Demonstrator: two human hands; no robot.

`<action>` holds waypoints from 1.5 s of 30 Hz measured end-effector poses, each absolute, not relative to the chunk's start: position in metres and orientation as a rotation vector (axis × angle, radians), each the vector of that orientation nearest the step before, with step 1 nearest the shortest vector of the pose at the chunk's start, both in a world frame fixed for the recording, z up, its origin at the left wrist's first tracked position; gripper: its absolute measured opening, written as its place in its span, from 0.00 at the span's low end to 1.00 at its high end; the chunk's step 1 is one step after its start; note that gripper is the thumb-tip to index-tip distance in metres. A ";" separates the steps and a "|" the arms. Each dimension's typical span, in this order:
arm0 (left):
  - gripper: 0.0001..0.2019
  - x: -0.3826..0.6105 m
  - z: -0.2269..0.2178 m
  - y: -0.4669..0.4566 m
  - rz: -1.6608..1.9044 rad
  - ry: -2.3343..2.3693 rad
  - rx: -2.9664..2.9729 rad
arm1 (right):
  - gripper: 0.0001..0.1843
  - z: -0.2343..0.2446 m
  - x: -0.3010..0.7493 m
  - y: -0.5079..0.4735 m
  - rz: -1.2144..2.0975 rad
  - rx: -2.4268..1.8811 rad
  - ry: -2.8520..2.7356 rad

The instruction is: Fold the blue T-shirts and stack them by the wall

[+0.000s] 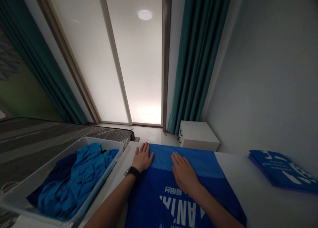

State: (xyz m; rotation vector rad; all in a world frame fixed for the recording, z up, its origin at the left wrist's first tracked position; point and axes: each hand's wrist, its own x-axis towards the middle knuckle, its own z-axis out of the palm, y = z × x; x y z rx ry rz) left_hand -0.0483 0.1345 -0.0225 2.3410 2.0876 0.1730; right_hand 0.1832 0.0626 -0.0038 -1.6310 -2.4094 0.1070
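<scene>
Left hand (142, 158) and right hand (185, 174) lie open on blue cloth (149, 201) atop a white table (263, 195)

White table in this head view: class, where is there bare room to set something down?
Bare tabletop lies between the spread blue shirt and the folded blue stack. Crowded at left: the left hand and white bin hem the shirt.

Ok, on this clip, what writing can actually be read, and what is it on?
Large white letters on the flat blue garment: roughly "ANI", upside down in this view and cut off by the frame, so not certain.
Small line just above them, on the same garment: too small to read.
White print on the folded blue garment: too blurred to read.
</scene>
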 end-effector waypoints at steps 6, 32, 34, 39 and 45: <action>0.28 -0.049 -0.020 0.133 0.128 2.094 2.355 | 0.32 0.006 0.082 0.117 0.259 -1.579 -2.424; 0.29 -0.047 -0.021 0.135 0.134 2.117 2.330 | 0.38 -0.021 0.162 0.132 0.296 -1.847 -2.320; 0.29 -0.047 -0.021 0.136 0.123 2.118 2.333 | 0.38 -0.022 0.175 0.131 0.284 -1.876 -2.310; 0.30 -0.048 -0.022 0.138 0.093 2.125 2.342 | 0.38 -0.022 0.217 0.125 0.235 -1.960 -2.265; 0.31 -0.049 -0.024 0.141 0.068 2.125 2.336 | 0.36 -0.026 0.272 0.119 0.192 -2.128 -2.198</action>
